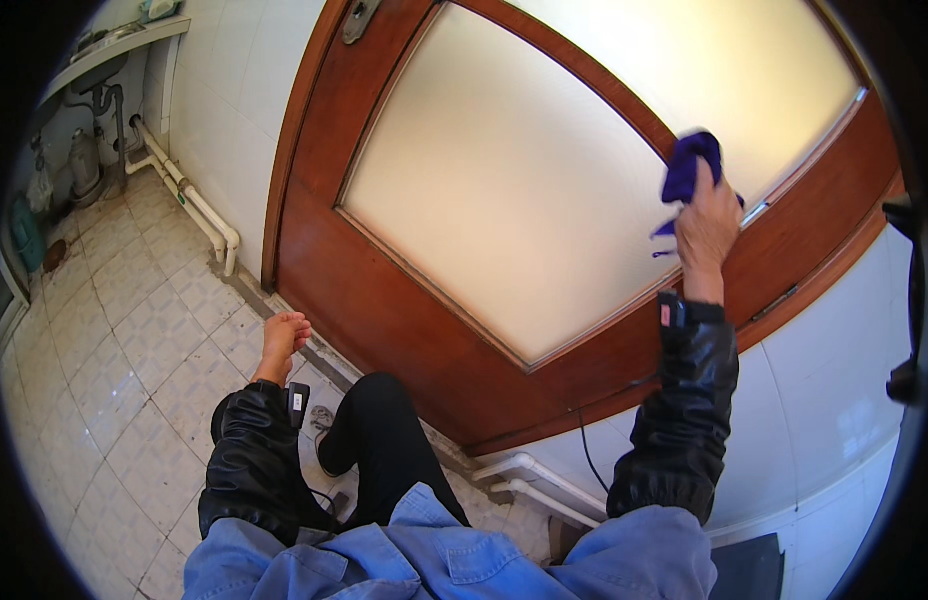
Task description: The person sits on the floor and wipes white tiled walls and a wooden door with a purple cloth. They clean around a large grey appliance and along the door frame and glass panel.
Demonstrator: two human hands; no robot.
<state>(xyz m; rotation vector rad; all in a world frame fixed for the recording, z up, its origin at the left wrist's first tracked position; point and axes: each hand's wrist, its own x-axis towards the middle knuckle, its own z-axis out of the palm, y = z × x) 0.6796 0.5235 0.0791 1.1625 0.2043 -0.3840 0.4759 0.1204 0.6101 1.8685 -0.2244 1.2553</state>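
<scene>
My right hand (pixel 708 217) grips a bunched purple cloth (pixel 689 166) against the reddish-brown wooden door (pixel 419 322), near where the crossbar between two frosted glass panes (pixel 509 187) meets the side frame. Part of the cloth hangs loose to the left of the hand. My left hand (pixel 285 337) is over the floor at the left, near the door's lower edge, its fingers curled with nothing visible in them. Both forearms are in black sleeves, each with a small dark device at the wrist.
White pipes (pixel 182 187) run along the tiled wall at left, and more pipes (pixel 539 480) lie below the door at right. A counter (pixel 118 49) with plumbing beneath stands at upper left. A metal door handle plate (pixel 359 19) shows at top. A thin black cable (pixel 590 450) hangs near the door.
</scene>
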